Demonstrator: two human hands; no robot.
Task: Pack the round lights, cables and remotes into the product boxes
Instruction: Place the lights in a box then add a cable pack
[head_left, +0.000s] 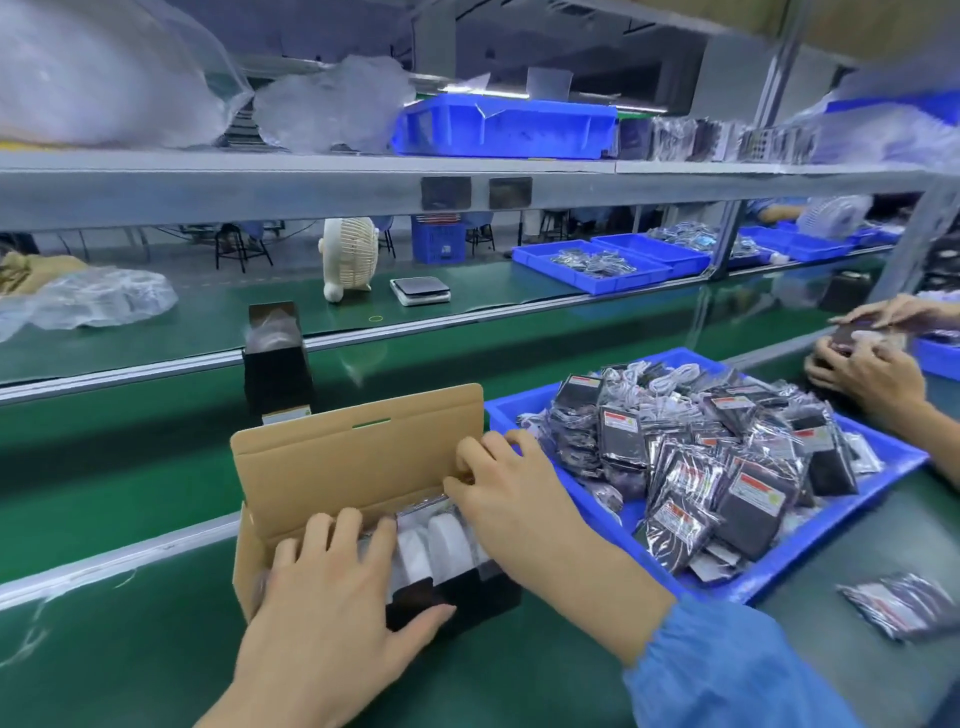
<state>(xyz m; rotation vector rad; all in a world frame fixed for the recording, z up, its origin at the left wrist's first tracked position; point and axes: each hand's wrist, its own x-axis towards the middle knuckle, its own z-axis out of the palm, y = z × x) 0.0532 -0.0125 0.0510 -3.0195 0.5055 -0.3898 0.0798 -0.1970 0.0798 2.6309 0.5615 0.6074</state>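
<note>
product box (358, 457) lies long axis left-right; lid upright

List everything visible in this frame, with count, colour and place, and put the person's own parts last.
product box: one, brown cardboard, lid up, near centre of the belt
round lights: at least two, white, bagged, inside the product box
blue tray: one, right of the box, heaped with bagged packets
bagged packets: many, dark with red labels, in the blue tray
loose packet: one, on the belt at far right
black box: one, upright, behind the product box
desk fan: one, cream, far side of the belt
far trays: several, blue, back right
shelf bin: one, blue, top shelf
co-worker's hands: two, right edge
left hand: pressing the box contents
right hand: fingers tucked in at the lid's base
</note>
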